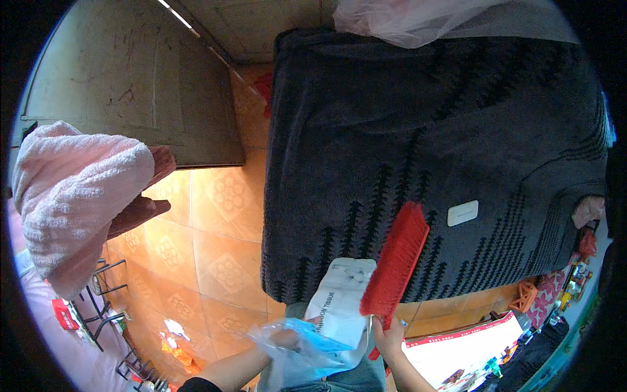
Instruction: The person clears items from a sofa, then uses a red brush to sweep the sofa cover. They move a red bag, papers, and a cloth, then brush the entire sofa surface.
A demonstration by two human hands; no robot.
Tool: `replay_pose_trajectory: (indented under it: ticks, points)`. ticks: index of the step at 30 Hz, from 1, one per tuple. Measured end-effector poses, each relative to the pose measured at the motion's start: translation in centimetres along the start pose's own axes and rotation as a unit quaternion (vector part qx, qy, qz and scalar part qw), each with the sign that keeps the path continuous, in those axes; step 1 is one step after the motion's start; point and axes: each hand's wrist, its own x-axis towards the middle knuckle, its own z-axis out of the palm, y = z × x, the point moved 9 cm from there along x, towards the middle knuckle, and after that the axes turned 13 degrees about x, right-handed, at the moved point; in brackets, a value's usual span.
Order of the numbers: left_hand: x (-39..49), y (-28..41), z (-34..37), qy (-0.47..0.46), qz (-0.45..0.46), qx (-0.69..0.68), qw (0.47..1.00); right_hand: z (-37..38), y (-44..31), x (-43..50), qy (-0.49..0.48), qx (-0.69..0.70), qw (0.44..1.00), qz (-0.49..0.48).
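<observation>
My right hand [390, 338] is closed on the handle of a red bed brush [397, 259], whose bristly head lies over the near edge of a dark grey patterned blanket [343, 132]. A white tissue packet [343, 299] with printed writing rests at the blanket's near edge, against my lap. My left hand [289, 337] is at the packet's lower left, partly hidden by a clear and blue plastic bag [308, 348] that it appears to hold. A small white rectangular object [462, 213] lies on the blanket, right of the brush.
Pink and brown towels [83, 196] hang at left beside a wooden door [137, 83]. Sheer fabric [406, 22] crosses the blanket's far edge. A white table with a red border [460, 353] stands at lower right. Metal-legged furniture [100, 313] and orange litter [181, 355] are at lower left.
</observation>
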Motion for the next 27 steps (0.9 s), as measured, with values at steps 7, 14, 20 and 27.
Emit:
replay_pose_trajectory:
  ticks: [7, 14, 20, 27]
  points:
    - [-0.1, 2.9, 6.9, -0.042, 0.095, -0.036, 0.994, -1.9, 3.7, 0.0, 0.041, 0.083, 0.995, 0.042]
    - [1.7, 6.8, 15.9, 0.01, 0.0, 0.061, 0.998, -7.0, -0.9, 4.4, 0.005, 0.128, 0.991, 0.026]
    - [4.6, 19.2, 17.8, 0.084, 0.278, 0.201, 0.935, -13.9, -2.8, 14.0, 0.058, 0.16, 0.985, -0.032]
    - [7.1, 21.8, 19.7, 0.253, 0.34, 0.715, 0.556, -18.2, 2.7, 23.7, 0.178, 0.162, 0.971, -0.003]
